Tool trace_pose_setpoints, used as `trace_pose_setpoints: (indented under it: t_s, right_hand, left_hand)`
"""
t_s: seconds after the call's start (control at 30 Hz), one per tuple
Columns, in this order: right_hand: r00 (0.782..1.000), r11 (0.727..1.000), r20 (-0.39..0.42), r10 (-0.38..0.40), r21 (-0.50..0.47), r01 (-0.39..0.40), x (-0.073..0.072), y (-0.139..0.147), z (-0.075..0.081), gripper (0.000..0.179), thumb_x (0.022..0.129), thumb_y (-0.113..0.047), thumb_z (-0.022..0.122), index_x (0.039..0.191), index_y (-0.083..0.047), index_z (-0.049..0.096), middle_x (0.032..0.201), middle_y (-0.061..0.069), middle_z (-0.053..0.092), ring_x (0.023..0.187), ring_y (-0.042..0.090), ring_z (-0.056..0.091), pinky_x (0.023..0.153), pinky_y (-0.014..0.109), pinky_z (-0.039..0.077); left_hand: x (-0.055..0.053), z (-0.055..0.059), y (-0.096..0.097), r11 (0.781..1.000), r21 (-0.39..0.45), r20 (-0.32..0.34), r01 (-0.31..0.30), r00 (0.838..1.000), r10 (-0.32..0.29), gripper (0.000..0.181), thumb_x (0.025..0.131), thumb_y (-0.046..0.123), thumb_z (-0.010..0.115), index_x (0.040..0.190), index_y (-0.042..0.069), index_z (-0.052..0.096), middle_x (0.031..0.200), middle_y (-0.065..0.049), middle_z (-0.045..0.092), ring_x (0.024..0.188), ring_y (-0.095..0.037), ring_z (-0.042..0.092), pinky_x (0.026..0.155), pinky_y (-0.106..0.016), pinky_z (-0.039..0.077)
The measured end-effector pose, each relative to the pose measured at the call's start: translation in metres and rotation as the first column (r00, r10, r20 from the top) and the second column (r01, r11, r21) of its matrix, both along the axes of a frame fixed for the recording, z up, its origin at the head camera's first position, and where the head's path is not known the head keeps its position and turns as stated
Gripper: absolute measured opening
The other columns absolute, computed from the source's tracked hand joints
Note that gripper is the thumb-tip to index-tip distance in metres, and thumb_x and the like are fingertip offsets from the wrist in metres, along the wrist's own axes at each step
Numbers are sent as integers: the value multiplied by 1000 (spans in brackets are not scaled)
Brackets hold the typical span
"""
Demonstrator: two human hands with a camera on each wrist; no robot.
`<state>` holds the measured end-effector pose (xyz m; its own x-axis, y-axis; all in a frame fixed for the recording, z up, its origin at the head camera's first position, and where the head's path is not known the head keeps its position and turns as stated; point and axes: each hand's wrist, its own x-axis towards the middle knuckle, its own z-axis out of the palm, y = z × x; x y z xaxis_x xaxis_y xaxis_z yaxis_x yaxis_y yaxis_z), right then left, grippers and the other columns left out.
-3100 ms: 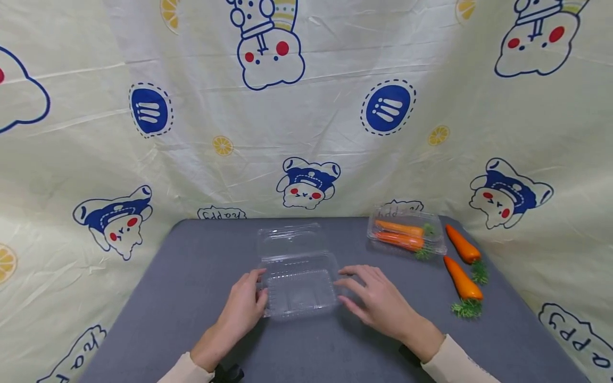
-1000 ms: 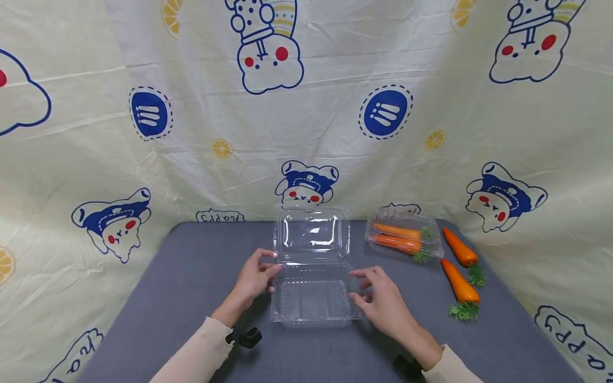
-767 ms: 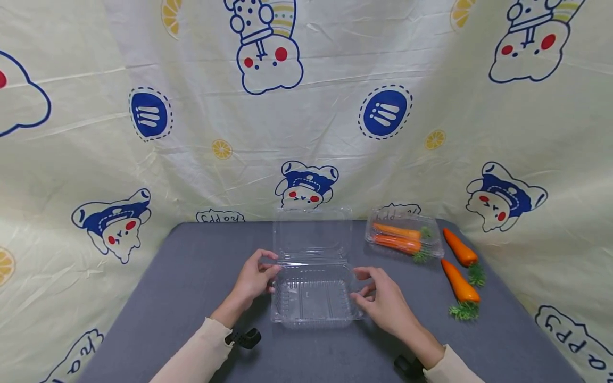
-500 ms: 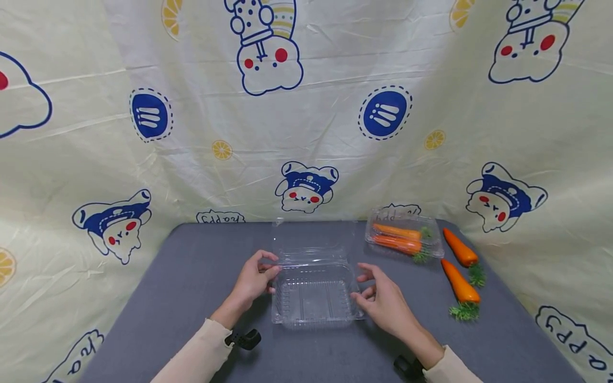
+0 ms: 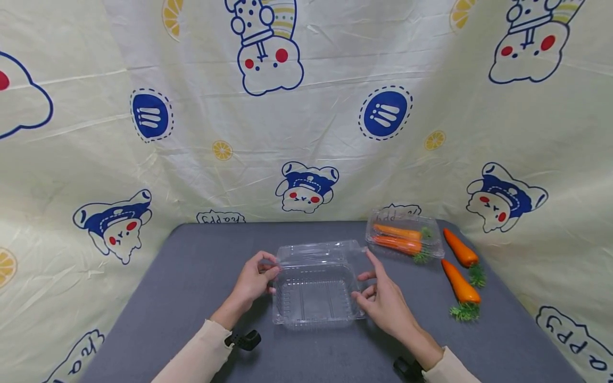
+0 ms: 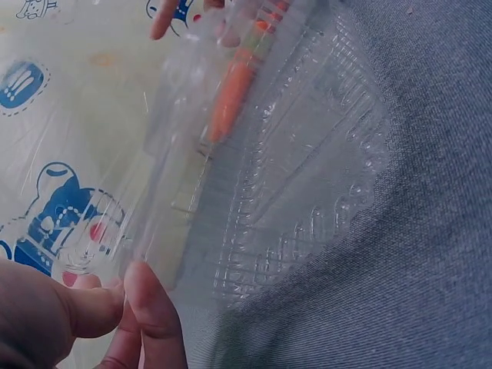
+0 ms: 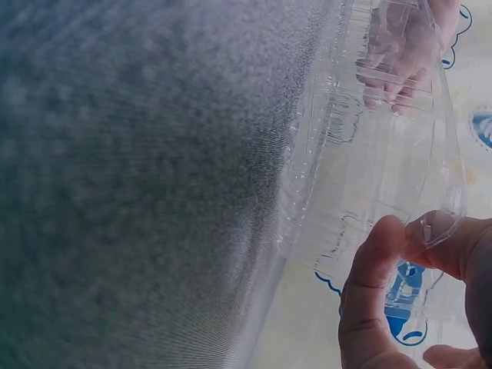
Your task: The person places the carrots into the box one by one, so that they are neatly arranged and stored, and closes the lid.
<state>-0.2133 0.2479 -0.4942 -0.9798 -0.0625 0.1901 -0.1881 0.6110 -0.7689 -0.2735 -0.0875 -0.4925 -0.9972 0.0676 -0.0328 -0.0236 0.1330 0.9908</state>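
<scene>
A clear plastic clamshell container (image 5: pixel 316 295) stands in front of me, with its hinged lid (image 5: pixel 318 254) raised at the back. My left hand (image 5: pixel 254 279) is at its left side; in the left wrist view the thumb and a finger (image 6: pixel 154 307) pinch the plastic edge near the hinge. On the opposite side my right hand (image 5: pixel 383 298) holds the rim, thumb low on the wall. Its index finger stretches up to the lid's right corner, and in the right wrist view the thumb and index finger (image 7: pixel 369 261) meet at the plastic.
Toward the back right sits a second clear container (image 5: pixel 433 247), with orange carrots (image 5: pixel 397 243) inside. Two loose carrots with green tops, one farther (image 5: pixel 461 248) and one nearer (image 5: pixel 460 282), lie right of it. A printed cloth (image 5: pixel 306 122) hangs behind the grey table (image 5: pixel 210 250).
The container has shifted to the right over the last seconds. Its lid went up, and its top edge now stands lower in the head view. My right index finger has reached up to the lid corner.
</scene>
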Motion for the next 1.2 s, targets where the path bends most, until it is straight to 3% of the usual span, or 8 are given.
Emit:
trace_pose_setpoints:
  t_s: [0.23, 0.47, 0.63, 0.73, 0.9, 0.93, 1.2]
  right_hand:
    - [998, 999, -49, 34, 2, -34, 2, 0, -2, 100, 100, 2, 88, 182, -26, 38, 137, 16, 74, 80, 3, 72, 69, 24, 63]
    - [993, 996, -107, 48, 86, -38, 4, -1, -5, 78, 100, -3, 91, 170, -15, 57, 134, 14, 73, 80, 0, 68, 67, 24, 60]
    - [996, 998, -84, 41, 59, -36, 5, 1, -4, 77, 102, -6, 90, 171, -14, 55, 137, 16, 73, 82, 0, 71, 66, 24, 62]
    - [998, 999, -49, 32, 32, -31, 6, 4, -2, 78, 104, -8, 88, 173, -15, 51, 142, 18, 74, 82, 2, 72, 67, 25, 63]
    - [999, 998, -39, 31, 51, -29, 8, 11, 1, 72, 108, -13, 86, 172, -13, 52, 143, 18, 75, 82, 3, 72, 68, 25, 63]
    - [999, 998, -45, 29, 65, -26, 8, 13, 2, 71, 108, -14, 85, 171, -13, 53, 143, 18, 75, 82, 2, 72, 69, 25, 63]
    - [989, 968, -123, -80, 227, 107, 9, 53, 9, 60, 110, -18, 84, 163, -4, 60, 137, 23, 75, 88, 12, 73, 74, 26, 62]
  left_hand:
    - [2, 0, -2, 1000, -12, -9, -6, 1000, 6, 9, 115, -1, 67, 124, 2, 68, 117, -16, 74, 96, -22, 67, 63, -29, 60]
    - [2, -3, -5, 999, -47, -21, -9, 1000, 8, 18, 115, 5, 70, 134, 2, 71, 127, -21, 76, 97, -21, 69, 65, -29, 61]
    - [-1, -8, -7, 999, -43, -33, 9, 999, -10, 27, 115, 13, 74, 139, 1, 72, 126, -21, 76, 93, -21, 72, 65, -29, 65]
    - [-7, -17, -9, 999, -15, -83, 36, 996, -37, 26, 115, 21, 76, 135, 4, 74, 116, -15, 77, 89, -19, 73, 63, -30, 66]
    - [-7, -15, -6, 999, -23, -81, 30, 996, -32, 26, 113, 10, 77, 138, 4, 73, 120, -18, 78, 93, -22, 76, 62, -29, 66]
    - [-2, -8, -3, 999, -38, -47, 11, 999, -12, 29, 112, 5, 76, 141, 2, 72, 125, -21, 78, 96, -25, 77, 64, -29, 66]
    - [0, -3, 2, 998, -69, -15, 1, 1000, -2, 38, 113, 3, 74, 150, -6, 67, 131, -24, 79, 97, -26, 77, 62, -27, 64]
